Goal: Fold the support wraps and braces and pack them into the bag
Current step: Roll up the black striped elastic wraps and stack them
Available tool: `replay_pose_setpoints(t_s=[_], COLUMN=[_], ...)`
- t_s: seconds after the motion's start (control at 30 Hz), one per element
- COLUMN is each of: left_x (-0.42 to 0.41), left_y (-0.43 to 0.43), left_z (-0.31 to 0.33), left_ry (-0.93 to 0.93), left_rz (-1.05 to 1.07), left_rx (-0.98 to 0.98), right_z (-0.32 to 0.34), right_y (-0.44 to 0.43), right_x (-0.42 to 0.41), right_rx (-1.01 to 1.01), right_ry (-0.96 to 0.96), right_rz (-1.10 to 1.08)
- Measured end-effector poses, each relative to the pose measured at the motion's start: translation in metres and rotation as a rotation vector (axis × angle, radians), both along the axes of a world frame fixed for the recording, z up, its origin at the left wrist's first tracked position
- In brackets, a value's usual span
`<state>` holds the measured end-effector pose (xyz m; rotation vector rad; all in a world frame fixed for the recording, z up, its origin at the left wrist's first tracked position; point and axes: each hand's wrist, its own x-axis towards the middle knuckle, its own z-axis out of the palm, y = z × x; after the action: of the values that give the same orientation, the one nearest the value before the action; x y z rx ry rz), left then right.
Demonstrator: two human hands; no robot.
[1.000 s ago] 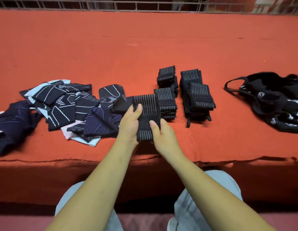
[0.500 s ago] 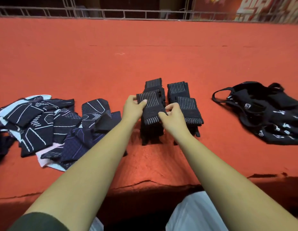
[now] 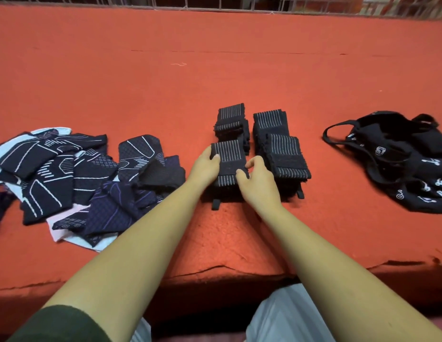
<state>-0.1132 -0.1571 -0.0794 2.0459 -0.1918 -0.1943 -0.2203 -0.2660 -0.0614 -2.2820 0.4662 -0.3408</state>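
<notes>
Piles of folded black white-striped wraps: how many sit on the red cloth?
4 black striped piles in a block: back-left pile, front-left pile gripped by the left hand and right hand, back-right pile, front-right pile. Layers within each are hidden.

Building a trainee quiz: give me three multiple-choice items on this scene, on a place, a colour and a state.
1. Where does the bag lie relative to the folded wraps? A left B right C on top
2. The table cover is: A red B green C white
3. The top striped wrap is: A held by both hands B untouched C inside the bag

Key: B, it lies far right of the stacks; A, the cloth is red; A, left hand and right hand grip its sides.
</notes>
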Motion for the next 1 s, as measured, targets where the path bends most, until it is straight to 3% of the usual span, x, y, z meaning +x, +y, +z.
replay_pose_setpoints(t_s=[0.17, 0.33, 0.47, 0.6, 0.7, 0.87, 1.0], left_x=[-0.006, -0.035, -0.048, -0.054, -0.062, -0.066, -0.066], left_y=[0.045, 0.099, 0.156, 0.202, 0.212, 0.210, 0.211], left_z=[0.015, 0.046, 0.040, 0.013, -0.005, -0.011, -0.012], left_ry=[-0.037, -0.246, -0.409, -0.235, -0.274, -0.335, -0.299], left_rz=[0.059, 0.068, 0.141, 0.128, 0.082, 0.141, 0.148], left_rx=[-0.066, -0.189, 0.077, 0.321, 0.410, 0.412, 0.361], right_z=[0.032, 0.051, 0.036, 0.010, -0.007, -0.008, 0.027], right_y=[0.000, 0.039, 0.083, 0.117, 0.133, 0.135, 0.126], right_x=[-0.013, -0.013, -0.002, 0.010, 0.015, 0.018, 0.014], right_rx=[-0.228, -0.156, -0.021, -0.094, -0.164, -0.209, -0.112], right_ry=[-0.027, -0.080, -0.002, 0.129, 0.208, 0.036, -0.142], right_rz=[-0.050, 0.070, 0.296, 0.411, 0.403, 0.257, 0.228])
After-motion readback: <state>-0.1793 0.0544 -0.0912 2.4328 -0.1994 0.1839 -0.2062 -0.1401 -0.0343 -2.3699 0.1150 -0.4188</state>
